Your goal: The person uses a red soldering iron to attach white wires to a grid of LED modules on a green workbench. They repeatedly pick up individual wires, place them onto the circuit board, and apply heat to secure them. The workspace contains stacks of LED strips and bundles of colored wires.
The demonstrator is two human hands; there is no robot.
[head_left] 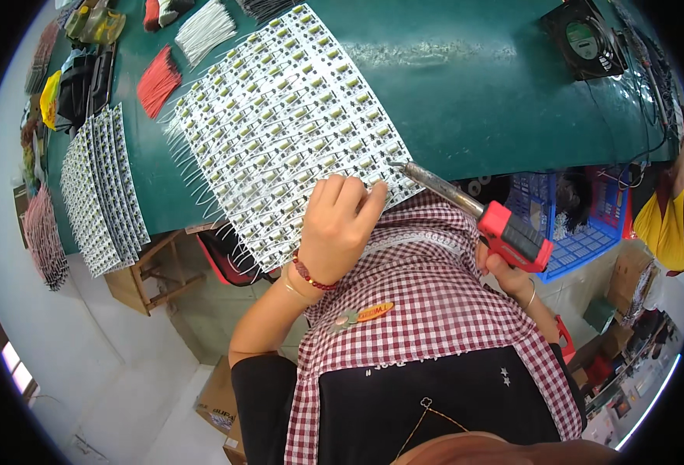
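Item: panel of small circuit boards [288, 124], white with rows of yellowish components and thin white leads fringing its edges. It lies flat on the green surface [474, 85], with its near corner reaching past the surface edge toward the person's lap.

Left hand [338, 221]: rests on the panel's near corner, fingers [342, 194] curled and pressing down; whether they pinch a wire or solder strand beneath cannot be told.

Right hand [505, 267]: fingers closed round the red grip of a soldering iron [466, 205], whose metal tip points at the panel's near edge, just beside the left fingertips.

Nearby: a second stack of board panels [98, 190] at left, bundles of red wires [158, 81] and white wires [206, 29] at the far side, a small fan [584, 39] at the far right, a blue crate [582, 217] under the surface edge, and a checked apron [427, 310] over the lap.

Risks, as judged:
- The hot tip stands very near the left fingertips; a small slip could burn them.
- The overhanging corner may flex or shift under pressure, spoiling a joint or bridging neighbouring pads.
- The barrel hangs above the apron; a drooping wrist could scorch the cloth.
- Loose leads may snag the tip.
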